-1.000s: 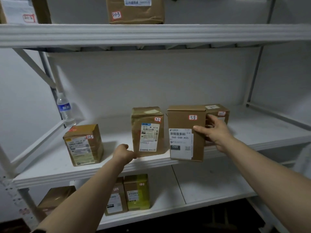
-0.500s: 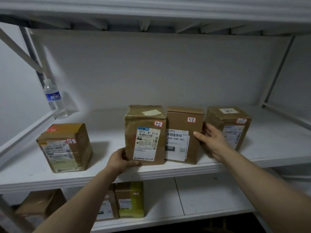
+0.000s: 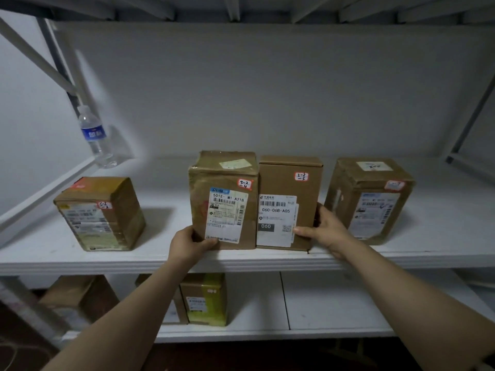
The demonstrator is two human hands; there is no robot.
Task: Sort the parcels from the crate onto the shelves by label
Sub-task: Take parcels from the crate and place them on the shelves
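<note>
A head-worn camera looked at white metal shelving. On the middle shelf (image 3: 160,261) four brown cardboard parcels stood upright in a row.

A second earlier the right hand (image 3: 325,231) had held the 3-2-5 parcel (image 3: 290,188) at the shelf's front edge, in front of the rightmost parcel (image 3: 372,199). By this moment that parcel stood on the shelf, its left side touching the 3-2-4 parcel (image 3: 225,199), with a gap between it and the rightmost parcel.

The right hand gripped the 3-2-5 parcel low down, with its thumb across the white shipping label and its fingers curled round the right side. The left hand (image 3: 191,243), which had been a loose fist beside the 3-2-4 parcel, now gripped that parcel's lower left corner, thumb on the front face and fingers round the side.

The handwritten red-bordered stickers ran 4 then 5, so this parcel appeared to be in its place by label. The two hands seemed to be squaring the pair together, with only the letting go left.

Further left stood another taped parcel (image 3: 101,212), well apart. A water bottle (image 3: 95,135) stood at the back left corner. A yellow-taped parcel (image 3: 205,298) sat on the lower shelf (image 3: 334,303). The crate was not in view.
</note>
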